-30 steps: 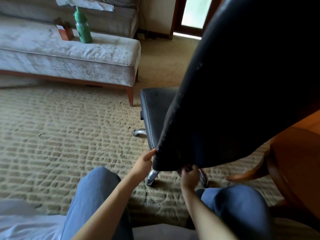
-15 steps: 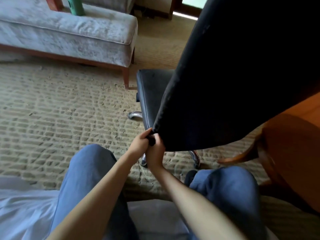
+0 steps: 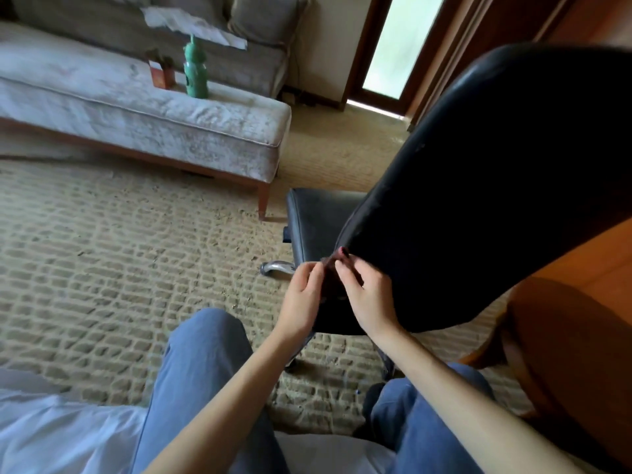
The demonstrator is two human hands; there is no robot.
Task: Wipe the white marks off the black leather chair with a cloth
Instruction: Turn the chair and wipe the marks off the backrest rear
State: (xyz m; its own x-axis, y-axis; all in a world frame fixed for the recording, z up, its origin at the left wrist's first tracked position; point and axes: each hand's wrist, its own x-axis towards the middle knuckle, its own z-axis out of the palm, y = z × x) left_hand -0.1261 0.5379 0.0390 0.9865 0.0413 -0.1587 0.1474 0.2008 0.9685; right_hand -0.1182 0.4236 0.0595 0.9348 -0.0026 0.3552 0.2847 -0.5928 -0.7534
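Woven beige carpet covers the floor. Black leather chair stands right of centre, its back twd the person. Grey sofa sits top left, wooden table at right. Left hand & right hand meet at the chair back's lower left edge. Fingers of both are curled, pinching a dark cloth betw. them, and the cloth touches the leather. Green bottle stands upright on the sofa.

The cloth is showing only as a dark scrap between the left hand and right hand, merging indistinguishably into the chair.
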